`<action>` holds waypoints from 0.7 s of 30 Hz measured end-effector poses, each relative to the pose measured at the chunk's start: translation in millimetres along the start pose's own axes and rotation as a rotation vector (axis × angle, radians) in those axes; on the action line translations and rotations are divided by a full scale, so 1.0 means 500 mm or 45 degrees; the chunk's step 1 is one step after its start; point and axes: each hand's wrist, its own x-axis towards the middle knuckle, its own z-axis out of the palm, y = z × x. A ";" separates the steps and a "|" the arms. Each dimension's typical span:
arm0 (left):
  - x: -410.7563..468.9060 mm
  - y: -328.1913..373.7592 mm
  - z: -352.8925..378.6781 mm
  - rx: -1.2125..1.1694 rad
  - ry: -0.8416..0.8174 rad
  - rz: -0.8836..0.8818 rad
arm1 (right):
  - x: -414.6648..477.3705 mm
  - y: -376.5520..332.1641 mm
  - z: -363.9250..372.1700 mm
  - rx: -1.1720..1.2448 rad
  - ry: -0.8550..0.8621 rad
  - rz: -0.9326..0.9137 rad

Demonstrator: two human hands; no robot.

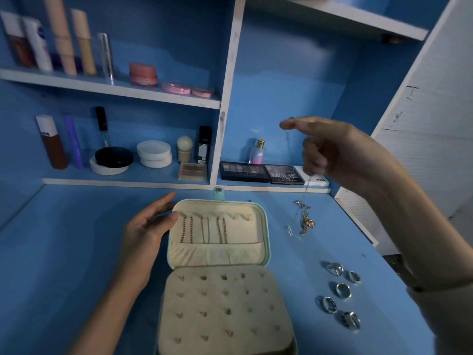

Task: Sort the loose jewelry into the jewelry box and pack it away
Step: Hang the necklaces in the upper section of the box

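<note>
Jewelry box (268,316) open; five rings (343,290) beside it, palettes (258,171) behind

One eyeshadow palette (282,174) reads "MATTE", the neighbouring palette (244,172) "NUDES", and the perfume bottle (258,152) "SB".

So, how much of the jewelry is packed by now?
Done: three chains hang in the open jewelry box, and a few studs sit in its pad. In hand: the right hand holds up a thin chain from the tangled pile; the left hand touches the box. Left: that pile, five rings on the desk, then closing up.
</note>
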 end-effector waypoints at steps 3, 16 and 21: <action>0.001 -0.002 0.000 -0.005 -0.002 0.000 | 0.006 -0.010 0.008 0.040 -0.016 -0.058; 0.002 -0.004 -0.001 -0.033 0.000 -0.004 | -0.001 -0.035 0.036 -0.045 -0.066 -0.217; 0.002 -0.004 0.000 -0.035 0.008 -0.005 | 0.000 -0.031 0.066 0.009 -0.108 -0.197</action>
